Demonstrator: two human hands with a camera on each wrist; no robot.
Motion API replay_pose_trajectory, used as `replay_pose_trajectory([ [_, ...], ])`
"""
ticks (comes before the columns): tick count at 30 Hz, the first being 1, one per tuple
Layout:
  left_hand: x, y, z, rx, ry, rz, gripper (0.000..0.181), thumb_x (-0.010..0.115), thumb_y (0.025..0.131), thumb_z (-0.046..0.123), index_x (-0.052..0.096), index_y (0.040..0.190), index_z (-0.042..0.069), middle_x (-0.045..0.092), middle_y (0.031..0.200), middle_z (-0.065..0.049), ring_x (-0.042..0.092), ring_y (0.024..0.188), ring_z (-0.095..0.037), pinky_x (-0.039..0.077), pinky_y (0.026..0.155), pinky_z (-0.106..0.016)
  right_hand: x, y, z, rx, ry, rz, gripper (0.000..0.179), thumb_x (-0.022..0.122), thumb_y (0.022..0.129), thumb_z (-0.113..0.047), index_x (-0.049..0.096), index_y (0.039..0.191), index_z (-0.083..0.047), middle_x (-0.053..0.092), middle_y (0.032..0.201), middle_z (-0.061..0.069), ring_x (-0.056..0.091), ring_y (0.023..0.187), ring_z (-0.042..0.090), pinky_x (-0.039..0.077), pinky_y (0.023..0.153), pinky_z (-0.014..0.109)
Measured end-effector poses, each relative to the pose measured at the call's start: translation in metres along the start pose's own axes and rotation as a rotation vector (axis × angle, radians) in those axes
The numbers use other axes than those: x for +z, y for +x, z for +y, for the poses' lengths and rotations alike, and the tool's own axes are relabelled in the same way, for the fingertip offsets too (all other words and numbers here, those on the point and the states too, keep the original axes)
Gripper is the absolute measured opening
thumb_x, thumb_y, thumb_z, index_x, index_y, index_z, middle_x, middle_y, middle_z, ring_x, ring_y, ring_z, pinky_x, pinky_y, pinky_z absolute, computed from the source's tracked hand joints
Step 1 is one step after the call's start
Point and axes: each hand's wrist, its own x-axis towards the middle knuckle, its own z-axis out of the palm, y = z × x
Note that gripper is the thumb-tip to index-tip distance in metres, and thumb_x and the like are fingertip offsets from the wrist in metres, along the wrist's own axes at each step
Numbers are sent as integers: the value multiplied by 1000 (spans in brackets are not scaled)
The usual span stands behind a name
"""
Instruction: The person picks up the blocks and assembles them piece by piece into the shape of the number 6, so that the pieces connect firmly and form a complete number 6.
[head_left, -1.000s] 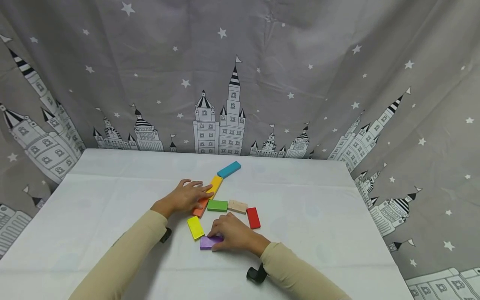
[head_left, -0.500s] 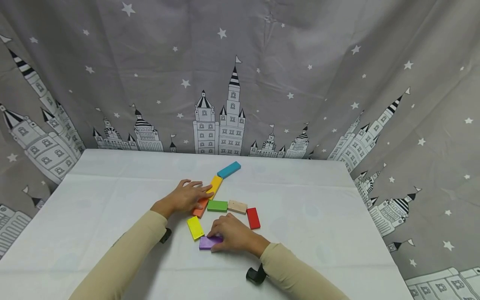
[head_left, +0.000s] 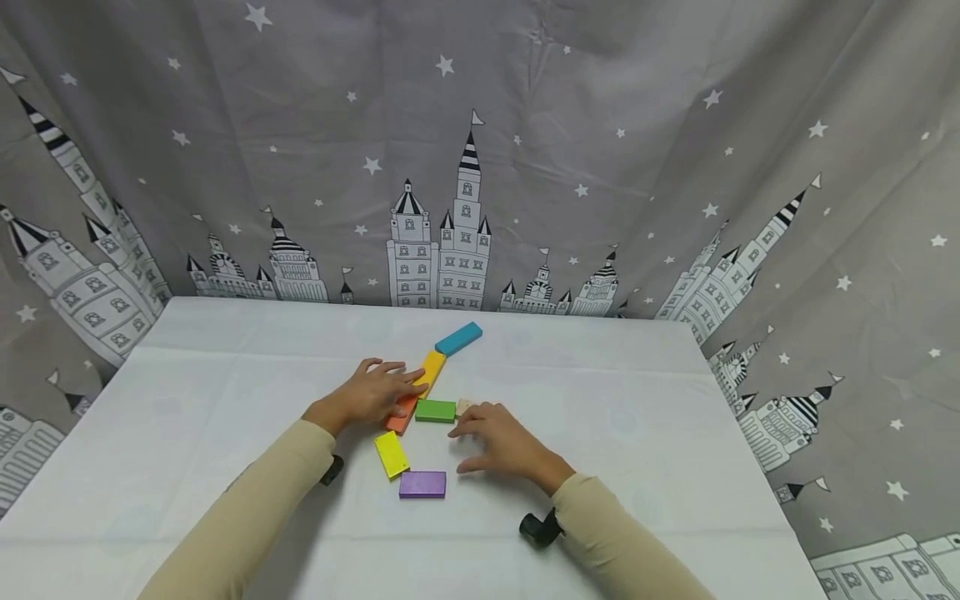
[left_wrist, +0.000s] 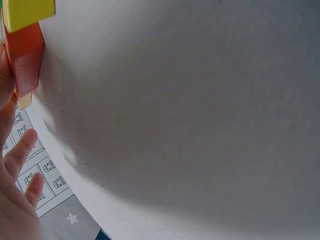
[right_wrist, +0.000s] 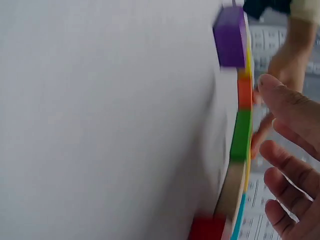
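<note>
My left hand (head_left: 367, 393) rests on the orange block (head_left: 400, 420) and the amber block (head_left: 432, 369), its outer fingers spread in the left wrist view. Fingers relaxed, my right hand (head_left: 504, 443) hovers over the table with nothing in it. Below and left of that hand lies the purple block (head_left: 422, 485), touching or nearly touching the bright yellow block (head_left: 392, 455). A green block (head_left: 435, 411) meets the orange one, with a beige wooden block (head_left: 462, 407) at its right end, partly covered. The red block (right_wrist: 207, 229) appears in the right wrist view; my right hand hides it from the head camera.
A blue block (head_left: 458, 339) lies at the far end of the row, by the amber one. All the blocks lie flat on a white-covered table (head_left: 637, 400). Behind it hangs a grey curtain (head_left: 600, 100) printed with castles and stars.
My right hand has let go of the purple block and moved up and right, over the red and beige blocks. The purple block stays by the yellow one. My left hand has not moved.
</note>
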Motion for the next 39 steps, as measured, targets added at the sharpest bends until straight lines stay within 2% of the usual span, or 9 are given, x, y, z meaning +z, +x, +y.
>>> replay_pose_trajectory([
  [4, 0, 1, -1, 7, -4, -4, 52, 61, 86, 30, 44, 135, 24, 34, 145, -1, 26, 132, -33, 13, 104, -59, -7, -9, 19, 86, -2, 18, 49, 76, 70, -41, 65, 112, -19, 55, 112, -4, 46, 101, 12, 39, 88, 33],
  [7, 1, 2, -1, 16, -7, -4, 52, 61, 86, 29, 44, 135, 24, 34, 145, -1, 26, 132, -33, 14, 103, -59, -10, -16, 32, 157, -1, -2, 51, 76, 69, -41, 62, 115, -21, 52, 117, -2, 44, 107, 15, 41, 88, 34],
  [10, 2, 4, 0, 18, -12, -4, 52, 61, 86, 28, 44, 135, 24, 34, 145, -1, 26, 132, -33, 14, 104, -59, -12, -22, 43, 193, 11, -31, 56, 78, 69, -37, 59, 118, -21, 51, 120, 0, 43, 111, 18, 39, 91, 37],
  [16, 1, 6, 2, -10, -23, -9, 52, 62, 85, 28, 44, 134, 25, 34, 145, 1, 26, 133, -32, 14, 105, -58, -19, -31, 58, 200, 132, -88, 59, 79, 67, -26, 57, 121, -15, 51, 119, 1, 44, 111, 19, 38, 95, 41],
  [25, 1, 4, 2, -25, -40, -27, 53, 62, 85, 28, 43, 135, 25, 32, 146, 1, 25, 133, -32, 13, 105, -57, -19, -34, 67, 184, 249, -70, 50, 78, 69, -17, 60, 115, -11, 54, 111, -1, 48, 94, 16, 43, 82, 32],
  [39, 0, 1, 1, -19, -14, -17, 52, 62, 85, 28, 44, 134, 23, 33, 145, 0, 26, 132, -33, 14, 104, -58, -17, -34, 57, 240, 276, -85, 56, 82, 65, -21, 60, 116, -11, 51, 95, -6, 47, 87, 15, 42, 70, 26],
])
